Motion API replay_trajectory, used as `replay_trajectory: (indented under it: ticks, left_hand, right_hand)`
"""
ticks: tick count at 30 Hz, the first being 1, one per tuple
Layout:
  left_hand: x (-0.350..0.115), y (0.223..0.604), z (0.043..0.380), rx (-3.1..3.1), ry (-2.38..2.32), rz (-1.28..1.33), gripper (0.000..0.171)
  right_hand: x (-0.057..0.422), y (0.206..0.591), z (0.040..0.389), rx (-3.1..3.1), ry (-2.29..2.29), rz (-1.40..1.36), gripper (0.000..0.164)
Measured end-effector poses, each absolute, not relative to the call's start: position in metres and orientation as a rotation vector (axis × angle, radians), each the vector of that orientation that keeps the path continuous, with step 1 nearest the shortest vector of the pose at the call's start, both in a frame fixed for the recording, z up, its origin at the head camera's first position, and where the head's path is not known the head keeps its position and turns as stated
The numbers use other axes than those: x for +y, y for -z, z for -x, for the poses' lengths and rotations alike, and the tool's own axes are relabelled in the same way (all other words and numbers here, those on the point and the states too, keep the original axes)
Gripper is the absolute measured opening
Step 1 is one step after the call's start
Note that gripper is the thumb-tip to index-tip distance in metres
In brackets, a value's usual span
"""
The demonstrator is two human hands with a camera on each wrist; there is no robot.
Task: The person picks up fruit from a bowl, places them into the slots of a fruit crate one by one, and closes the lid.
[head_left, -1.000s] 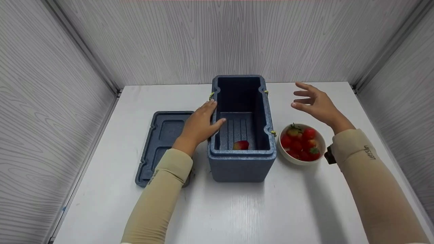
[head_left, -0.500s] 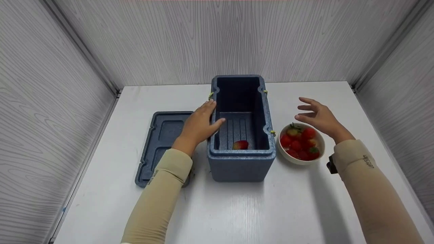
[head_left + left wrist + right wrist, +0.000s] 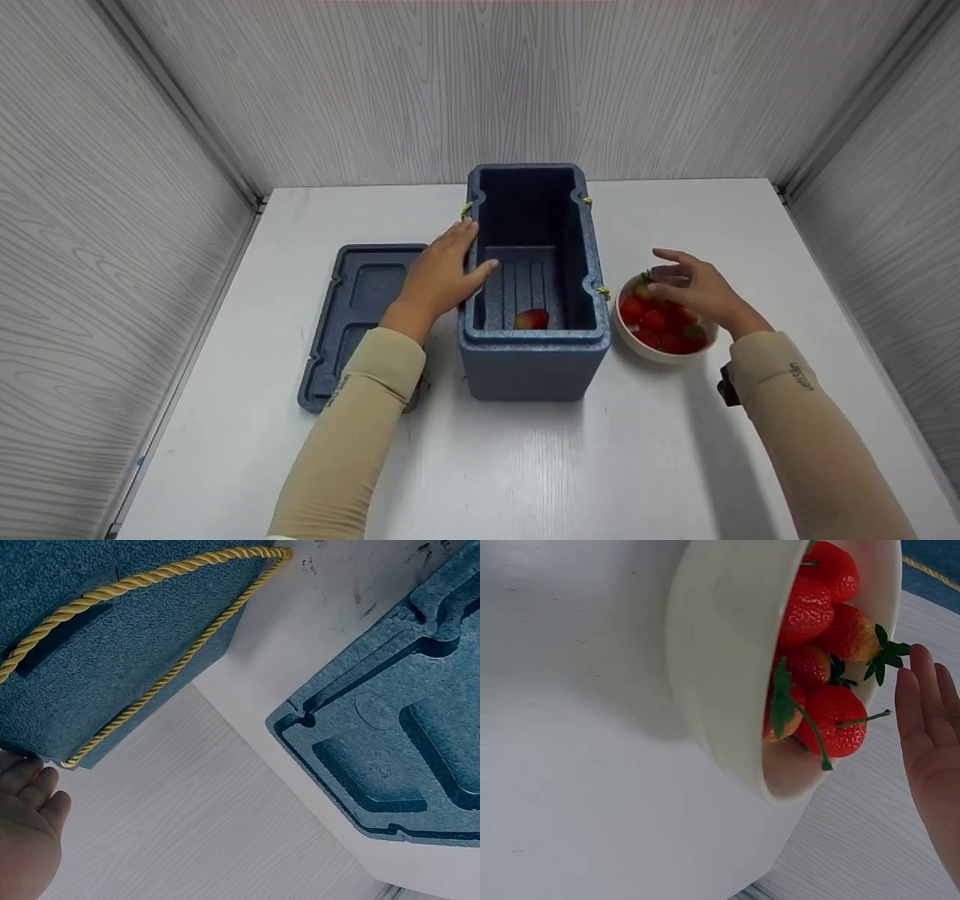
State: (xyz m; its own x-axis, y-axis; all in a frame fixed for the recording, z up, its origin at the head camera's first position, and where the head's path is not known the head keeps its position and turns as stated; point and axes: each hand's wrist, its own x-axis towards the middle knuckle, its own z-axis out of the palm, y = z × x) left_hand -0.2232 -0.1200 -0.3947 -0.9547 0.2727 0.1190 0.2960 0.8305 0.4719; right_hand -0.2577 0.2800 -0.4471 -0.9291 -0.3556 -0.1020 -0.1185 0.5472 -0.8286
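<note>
Likely reach step: my right hand (image 3: 696,291), loosely spread and empty, is over strawberries (image 3: 654,322) in the bowl (image 3: 660,357); left hand (image 3: 439,279) rests, fingers straight, on the box (image 3: 532,373), one strawberry (image 3: 532,319) inside. Next calls for a pinch.

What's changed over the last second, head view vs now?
The right hand moved down in the picture to the bowl, its fingers now overlapping the strawberries. No grasp or release visible; whether it touches any berry is unclear.

Unchanged: left hand on the box's left rim, single strawberry inside, lid on the table.
</note>
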Motion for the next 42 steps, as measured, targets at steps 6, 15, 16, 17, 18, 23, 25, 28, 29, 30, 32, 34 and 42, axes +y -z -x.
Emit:
replay_trajectory:
  ticks: [6, 15, 16, 17, 18, 23, 25, 28, 29, 30, 32, 34, 42]
  left_hand:
    - [-0.12, 0.394, 0.223, -2.957, 0.779, 0.462, 0.069]
    - [-0.12, 0.396, 0.223, -2.942, 0.781, 0.467, 0.07]
    - [-0.12, 0.396, 0.223, -2.942, 0.784, 0.467, 0.07]
    - [-0.12, 0.396, 0.223, -2.943, 0.784, 0.467, 0.07]
    - [-0.12, 0.396, 0.223, -2.945, 0.783, 0.465, 0.07]
    - [-0.119, 0.396, 0.223, -2.946, 0.785, 0.457, 0.07]
    - [-0.119, 0.396, 0.223, -2.952, 0.783, 0.453, 0.07]
    - [-0.119, 0.395, 0.223, -2.965, 0.775, 0.453, 0.071]
    - [-0.119, 0.395, 0.223, -2.969, 0.771, 0.454, 0.071]
    - [-0.119, 0.395, 0.223, -2.97, 0.769, 0.453, 0.071]
    - [-0.12, 0.395, 0.223, -2.972, 0.764, 0.454, 0.071]
    - [-0.12, 0.395, 0.223, -2.975, 0.761, 0.449, 0.071]
    - [-0.12, 0.395, 0.223, -2.965, 0.757, 0.448, 0.071]
  right_hand:
    - [0.28, 0.465, 0.255, 2.504, 1.28, 0.383, 0.068]
    - [0.276, 0.48, 0.253, 2.547, 1.224, 0.454, 0.062]
    - [0.275, 0.481, 0.253, 2.573, 1.199, 0.466, 0.061]
    - [0.275, 0.481, 0.253, 2.609, 1.154, 0.481, 0.06]
    - [0.274, 0.481, 0.253, 2.621, 1.12, 0.493, 0.06]
    - [0.272, 0.485, 0.252, 2.622, 0.996, 0.48, 0.062]
    - [0.271, 0.487, 0.252, 2.599, 1.015, 0.474, 0.062]
    - [0.271, 0.489, 0.252, 2.609, 1.014, 0.473, 0.062]
    - [0.271, 0.489, 0.252, 2.615, 1.01, 0.476, 0.062]
    - [0.271, 0.49, 0.252, 2.625, 0.999, 0.47, 0.062]
    - [0.27, 0.49, 0.252, 2.639, 0.98, 0.456, 0.06]
    - [0.27, 0.492, 0.251, 2.647, 0.945, 0.444, 0.059]
    - [0.266, 0.496, 0.25, 2.659, 0.875, 0.378, 0.059]
